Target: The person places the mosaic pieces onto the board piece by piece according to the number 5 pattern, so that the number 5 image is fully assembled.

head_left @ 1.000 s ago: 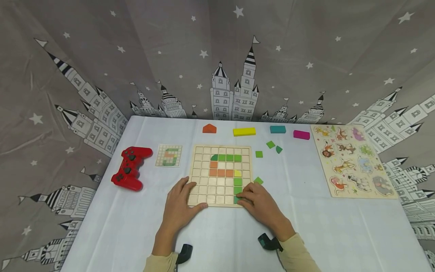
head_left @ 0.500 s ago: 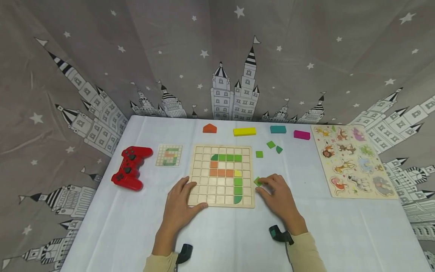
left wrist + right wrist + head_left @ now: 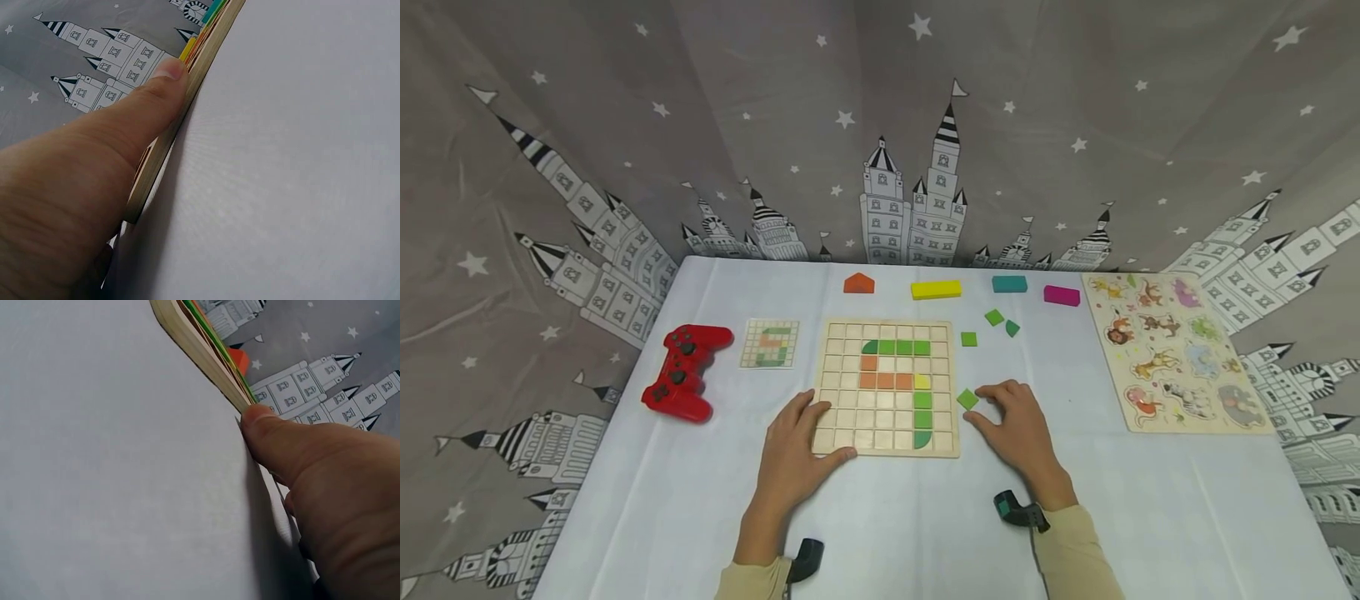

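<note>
Board (image 3: 886, 399) likely braced by left hand (image 3: 793, 450), fingers relaxed against its edge; right hand (image 3: 1017, 433), thumb and finger parted, holds nothing beside green tile (image 3: 967, 400).

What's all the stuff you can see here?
Tablecloth: one, white, under the other things
Grid board: one, pale wood, in the middle
Set tiles: twelve, green, orange and yellow, on the grid board
Loose tiles: four, green, right of the grid board
Pattern card: one, multicoloured, left of the grid board
Controller: one, red, far left
Blocks: four, orange, yellow, teal, magenta, along the back
Animal board: one, pale wood, far right
Backdrop: one, grey with castles, behind
Wrist cameras: two, black, at the wrists
Sleeves: two, tan, bottom edge
Left hand: one, at the grid board's near-left corner
Right hand: one, beside one loose tile
</note>
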### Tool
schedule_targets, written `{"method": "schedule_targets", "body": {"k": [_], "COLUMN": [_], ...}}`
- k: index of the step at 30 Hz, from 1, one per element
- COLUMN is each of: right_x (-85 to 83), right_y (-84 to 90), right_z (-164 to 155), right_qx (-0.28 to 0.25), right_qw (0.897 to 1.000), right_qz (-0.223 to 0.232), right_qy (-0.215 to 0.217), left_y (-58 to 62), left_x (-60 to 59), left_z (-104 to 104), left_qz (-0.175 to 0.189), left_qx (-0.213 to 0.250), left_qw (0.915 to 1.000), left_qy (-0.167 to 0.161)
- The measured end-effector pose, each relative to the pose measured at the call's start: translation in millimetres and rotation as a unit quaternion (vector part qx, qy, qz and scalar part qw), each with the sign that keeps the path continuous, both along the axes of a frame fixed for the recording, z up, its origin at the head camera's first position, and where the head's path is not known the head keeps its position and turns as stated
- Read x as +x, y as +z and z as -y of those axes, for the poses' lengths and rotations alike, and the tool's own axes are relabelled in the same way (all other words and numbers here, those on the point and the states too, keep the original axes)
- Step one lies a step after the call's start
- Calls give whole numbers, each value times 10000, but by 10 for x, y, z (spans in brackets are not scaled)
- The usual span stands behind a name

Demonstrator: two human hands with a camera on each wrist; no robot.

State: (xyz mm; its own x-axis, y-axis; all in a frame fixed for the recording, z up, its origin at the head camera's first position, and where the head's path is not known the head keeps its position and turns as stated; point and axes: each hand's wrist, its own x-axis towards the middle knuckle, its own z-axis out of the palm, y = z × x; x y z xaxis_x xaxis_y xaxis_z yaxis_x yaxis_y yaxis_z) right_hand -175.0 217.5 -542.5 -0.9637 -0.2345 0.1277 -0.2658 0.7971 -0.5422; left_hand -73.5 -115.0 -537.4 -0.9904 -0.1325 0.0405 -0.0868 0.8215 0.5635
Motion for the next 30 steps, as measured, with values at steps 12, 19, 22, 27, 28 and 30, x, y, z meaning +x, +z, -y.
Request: {"method": "schedule_targets", "body": {"k": [12,19,22,27,28,30], "right_x": [-12,-14,-11,0,1,10], "right_y": [-22,-29,-35,-41,-41,-27], "right_z": [40,36,33,31,32,39], "right_qx": [202,296,259,-1,-70,-229], "right_qw": [9993,9990,9989,9989,9988,9987], "right_qz": [-283,-329,-390,-474,-474,-449], "right_qy": [-128,-32,-23,23,46,105], "left_y": [-17,-23,-25,-27,-27,-26], "left_x": [-1,0,1,0,1,1], "left_z": [12,14,13,9,10,12], "left_qz": [-79,-50,-32,-11,-10,-14], "left_qx": [14,12,14,22,25,36], "left_qw": [10000,10000,10000,10000,10000,10000], "left_qy": [-15,19,18,18,19,12]}}
